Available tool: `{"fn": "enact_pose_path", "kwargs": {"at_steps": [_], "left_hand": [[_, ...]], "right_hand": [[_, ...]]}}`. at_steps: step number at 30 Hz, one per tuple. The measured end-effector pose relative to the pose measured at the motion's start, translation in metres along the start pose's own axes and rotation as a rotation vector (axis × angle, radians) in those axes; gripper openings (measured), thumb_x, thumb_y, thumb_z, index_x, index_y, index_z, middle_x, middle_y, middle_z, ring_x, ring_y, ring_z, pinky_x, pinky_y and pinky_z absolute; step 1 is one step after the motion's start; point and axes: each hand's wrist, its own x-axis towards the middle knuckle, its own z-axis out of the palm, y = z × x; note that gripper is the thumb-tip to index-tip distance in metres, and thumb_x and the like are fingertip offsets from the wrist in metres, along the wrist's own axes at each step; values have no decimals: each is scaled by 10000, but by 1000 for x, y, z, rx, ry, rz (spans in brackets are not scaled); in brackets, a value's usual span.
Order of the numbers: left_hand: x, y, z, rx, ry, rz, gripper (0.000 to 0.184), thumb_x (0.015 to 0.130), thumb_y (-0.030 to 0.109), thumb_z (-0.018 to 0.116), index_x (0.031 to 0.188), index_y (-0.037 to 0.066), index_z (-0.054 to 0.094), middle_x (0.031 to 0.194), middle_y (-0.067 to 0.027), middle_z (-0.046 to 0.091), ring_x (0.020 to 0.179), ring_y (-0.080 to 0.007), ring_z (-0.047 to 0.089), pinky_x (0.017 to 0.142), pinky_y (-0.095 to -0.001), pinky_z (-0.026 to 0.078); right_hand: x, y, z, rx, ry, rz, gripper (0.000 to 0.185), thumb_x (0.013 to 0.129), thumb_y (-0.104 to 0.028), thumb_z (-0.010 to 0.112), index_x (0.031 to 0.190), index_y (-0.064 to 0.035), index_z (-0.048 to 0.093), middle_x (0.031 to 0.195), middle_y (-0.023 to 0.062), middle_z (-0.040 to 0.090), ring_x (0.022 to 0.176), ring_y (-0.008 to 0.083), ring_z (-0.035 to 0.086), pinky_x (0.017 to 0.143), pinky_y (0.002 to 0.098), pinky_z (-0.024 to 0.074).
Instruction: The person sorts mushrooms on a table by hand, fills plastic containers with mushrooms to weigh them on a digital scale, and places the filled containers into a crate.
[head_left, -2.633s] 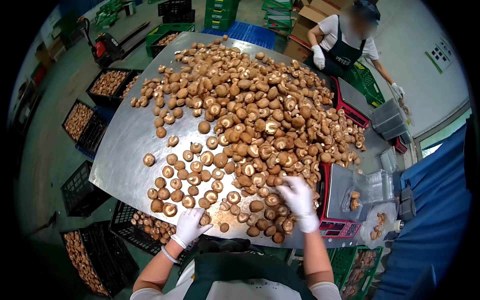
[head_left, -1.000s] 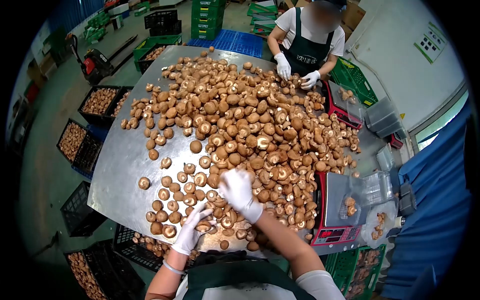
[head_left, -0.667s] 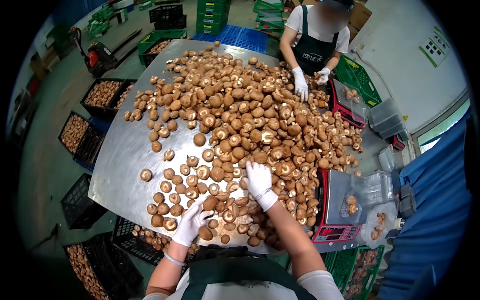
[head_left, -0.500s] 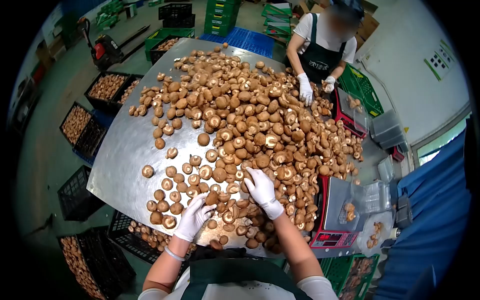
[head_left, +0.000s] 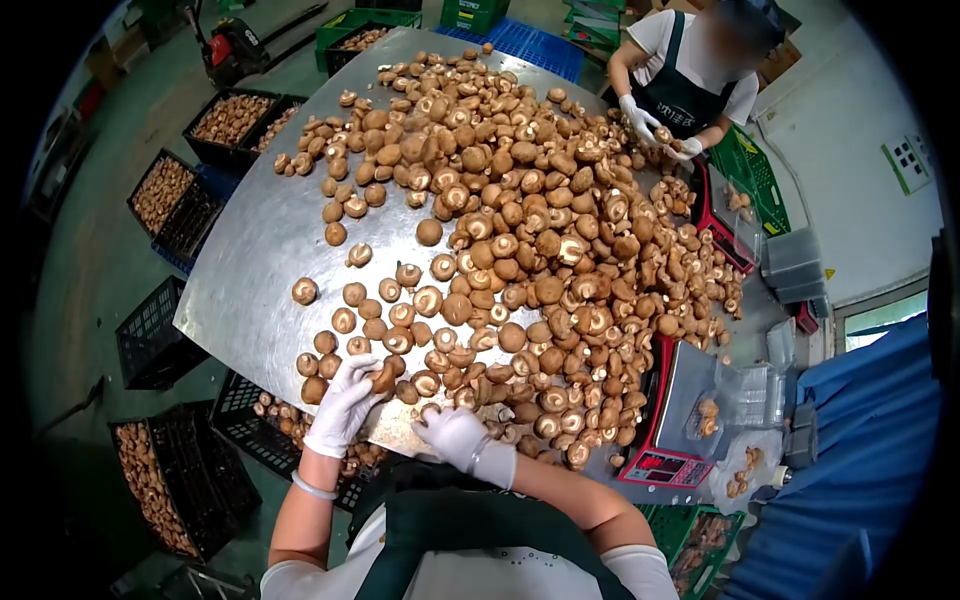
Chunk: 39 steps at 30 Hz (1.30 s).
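Observation:
A large heap of brown mushrooms (head_left: 540, 240) covers much of the metal table (head_left: 240, 270), with looser ones near its front edge. My left hand (head_left: 345, 405), in a white glove, is closed round a mushroom (head_left: 383, 377) at the front left of the table. To its right, my right hand (head_left: 455, 436), also gloved, is at the front edge with its fingers bent by a small mushroom (head_left: 430, 411); whether it grips that one is unclear.
A red scale (head_left: 668, 468) with a clear tray of mushrooms stands at the right, clear boxes (head_left: 752, 395) beside it. Across the table a co-worker (head_left: 690, 80) handles mushrooms by a second scale (head_left: 728, 222). Black crates (head_left: 240, 425) of mushrooms stand at the left.
My left hand has moved left and up with a mushroom. My right hand has come back from the heap to the front edge. The co-worker's hands have come together, and the view has shifted.

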Motion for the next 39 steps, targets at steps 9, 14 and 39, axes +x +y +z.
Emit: {"fn": "enact_pose_path", "kwargs": {"at_steps": [9,14,39], "left_hand": [[-21,2,-11,-107,-14,-33,285,940,186,554,1180,36,523,1071,-80,608,918,-166,634,766,-255,563],[-17,-24,22,-99,-8,-183,343,985,305,454,1165,26,535,1166,-113,559,1038,-218,603,841,-405,555],[30,-61,25,-472,-170,-373,746,901,508,483,1405,-9,295,1461,-253,291,1340,-345,354,985,-532,434]], "right_hand": [[-14,30,-44,574,126,211,395,765,-215,676,1155,-212,615,920,64,580,781,247,617,689,340,505],[-26,29,-91,780,378,199,441,789,-225,694,1217,-204,593,947,68,598,839,225,620,756,314,511],[-27,148,-29,1475,489,553,444,910,-173,586,1322,-40,491,1204,61,589,1008,135,581,775,243,474]]}}
